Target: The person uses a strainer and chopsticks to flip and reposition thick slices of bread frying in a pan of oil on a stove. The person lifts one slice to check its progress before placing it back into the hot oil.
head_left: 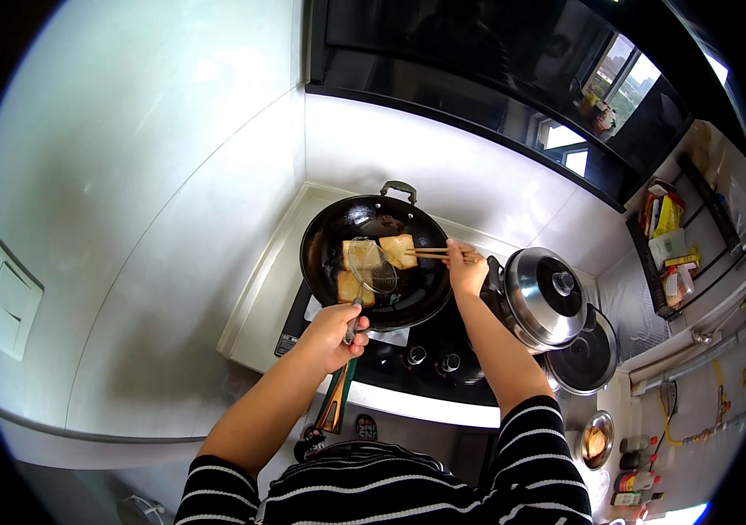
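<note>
A black wok (425,297) sits on the hob with several flat, golden fried pieces of food in it. My left hand (331,337) is closed round the handle of a wire-mesh skimmer (374,266), whose round head lies low in the wok, partly over the pieces. In my right hand (466,268) is a pair of wooden chopsticks (426,252). Their tips reach a golden piece (398,250) beside the skimmer's right rim; whether they pinch it, I cannot tell. Another golden piece (349,287) lies nearer me. Below my left hand the wok's long handle (335,398) points toward me.
Right of the wok stands a lidded steel pot (544,297), with a dark pan (584,354) beside it. A steel bowl (598,439) holding food and several bottles (635,481) are farther right. A wall rack (696,236) carries packets. A black range hood (478,79) hangs above; a wall closes the left.
</note>
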`<state>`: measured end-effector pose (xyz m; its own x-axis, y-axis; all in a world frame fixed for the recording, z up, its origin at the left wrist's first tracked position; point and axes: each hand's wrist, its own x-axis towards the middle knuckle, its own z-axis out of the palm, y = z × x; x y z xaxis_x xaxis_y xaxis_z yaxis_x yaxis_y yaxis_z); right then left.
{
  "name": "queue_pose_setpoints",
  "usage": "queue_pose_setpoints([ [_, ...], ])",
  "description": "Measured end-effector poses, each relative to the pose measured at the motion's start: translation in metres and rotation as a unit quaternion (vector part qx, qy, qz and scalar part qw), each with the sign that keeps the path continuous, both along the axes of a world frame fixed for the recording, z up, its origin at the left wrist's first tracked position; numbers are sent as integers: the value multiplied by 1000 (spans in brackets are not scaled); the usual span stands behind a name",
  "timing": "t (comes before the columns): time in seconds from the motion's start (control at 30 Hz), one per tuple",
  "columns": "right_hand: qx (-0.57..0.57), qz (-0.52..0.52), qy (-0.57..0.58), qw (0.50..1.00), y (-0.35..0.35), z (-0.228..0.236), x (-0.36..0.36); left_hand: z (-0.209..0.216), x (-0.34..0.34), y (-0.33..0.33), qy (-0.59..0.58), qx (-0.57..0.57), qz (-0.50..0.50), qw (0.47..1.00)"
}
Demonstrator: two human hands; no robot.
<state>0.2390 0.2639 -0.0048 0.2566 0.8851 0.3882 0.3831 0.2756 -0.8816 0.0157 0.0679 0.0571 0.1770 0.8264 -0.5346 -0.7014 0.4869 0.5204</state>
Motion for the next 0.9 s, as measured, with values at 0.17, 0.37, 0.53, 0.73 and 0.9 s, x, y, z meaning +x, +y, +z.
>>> queue_pose_setpoints([
  [0.17,10,29,-71,997,-12,5,-3,6,-14,-18,13,-2,-1,1000],
  [0.37,29,40,-125,991,-17,11,-10,27,-29,-48,58,23,-2,998],
  [0.53,51,158,-61,984,-21,6,-34,25,-35,-63,71,37,12,997],
  [0.73,68,181,-150,970,-32,-6,-36,23,-36,-74,61,40,23,997],
  [0.9,50,187,-94,977,-62,6,-20,18,-35,-76,59,49,20,997],
])
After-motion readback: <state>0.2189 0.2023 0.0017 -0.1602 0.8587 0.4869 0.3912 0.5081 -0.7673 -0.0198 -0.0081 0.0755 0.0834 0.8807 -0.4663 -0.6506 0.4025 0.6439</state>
